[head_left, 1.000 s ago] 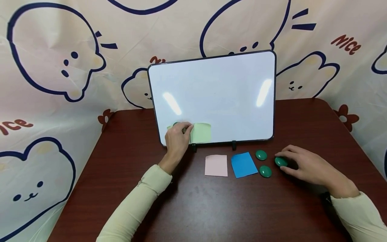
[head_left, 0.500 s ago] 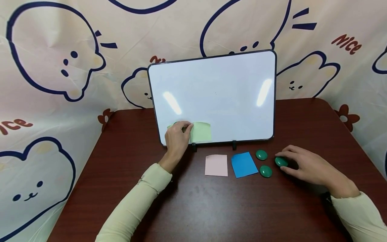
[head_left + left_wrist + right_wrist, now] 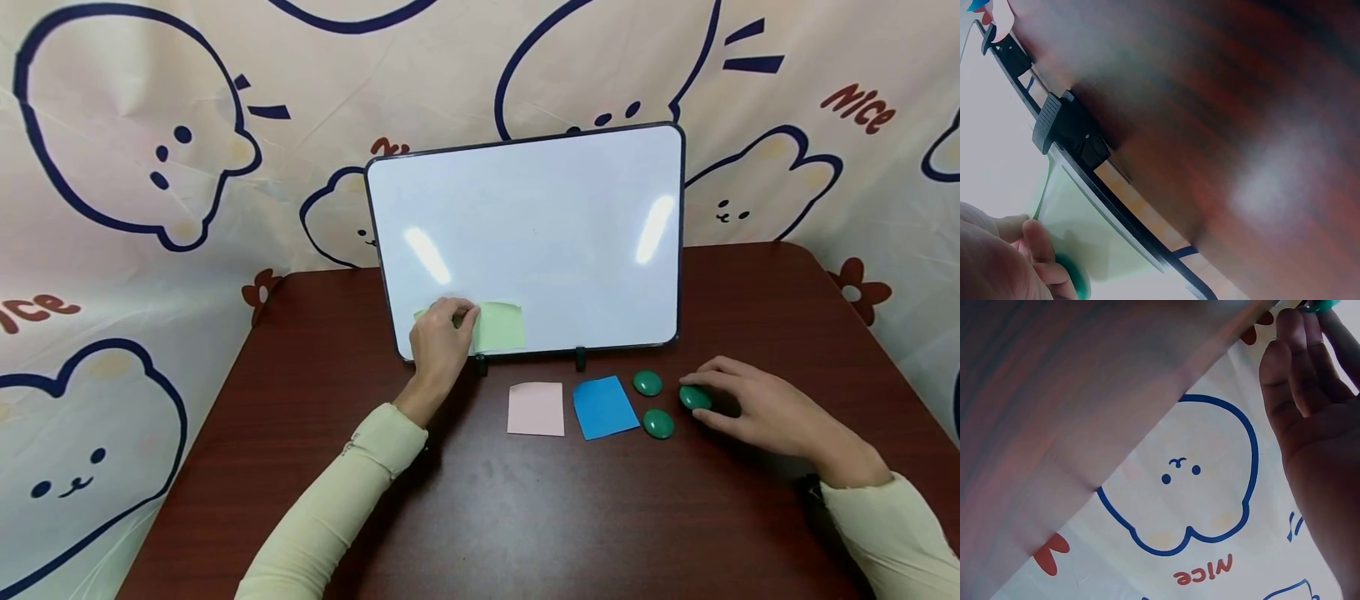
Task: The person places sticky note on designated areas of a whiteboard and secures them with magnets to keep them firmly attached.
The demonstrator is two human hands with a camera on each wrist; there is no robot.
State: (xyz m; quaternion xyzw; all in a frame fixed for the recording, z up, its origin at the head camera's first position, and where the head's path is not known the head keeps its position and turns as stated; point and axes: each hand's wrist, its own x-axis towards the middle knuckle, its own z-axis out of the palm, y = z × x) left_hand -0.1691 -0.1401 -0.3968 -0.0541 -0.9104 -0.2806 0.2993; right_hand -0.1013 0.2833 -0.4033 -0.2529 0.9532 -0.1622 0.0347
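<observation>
A whiteboard (image 3: 540, 225) stands upright on the brown table (image 3: 480, 517). A pale green note (image 3: 501, 327) lies against its lower left part. My left hand (image 3: 459, 317) is at the note's left edge, and its curled fingers (image 3: 1038, 250) pinch a green magnet (image 3: 1080, 286) against the paper; the magnet is mostly hidden. My right hand (image 3: 708, 402) rests on the table to the right and holds another green magnet (image 3: 692, 397) between forefinger and thumb. In the right wrist view the fingers (image 3: 1300, 356) reach to that magnet (image 3: 1321, 305).
In front of the board lie a pink note (image 3: 536, 408) and a blue note (image 3: 603, 407). Two loose green magnets (image 3: 647, 382) (image 3: 658, 423) sit just right of the blue note. A cartoon-printed cloth (image 3: 150, 167) hangs behind the table.
</observation>
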